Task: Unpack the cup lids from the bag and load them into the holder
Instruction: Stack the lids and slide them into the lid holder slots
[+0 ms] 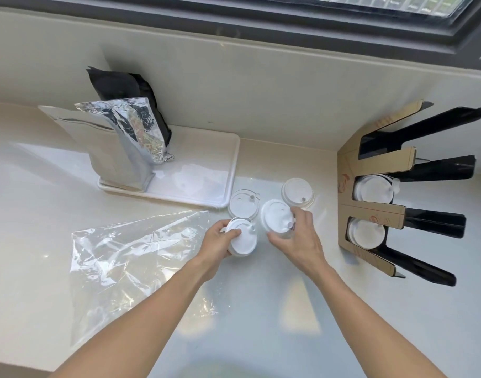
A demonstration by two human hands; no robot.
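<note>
Left hand (218, 237) gripping one stack of white lids (241, 238), right hand (298, 236) clasping another stack (276, 218), beside the holder (370, 211).

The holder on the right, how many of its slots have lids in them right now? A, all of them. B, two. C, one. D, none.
B: the holder shows white lids in two slots, one stack above another, while the topmost slot is dark and bare.

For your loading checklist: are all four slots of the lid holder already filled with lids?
No: the lid holder has white lid stacks in only two slots; the others show empty.
</note>
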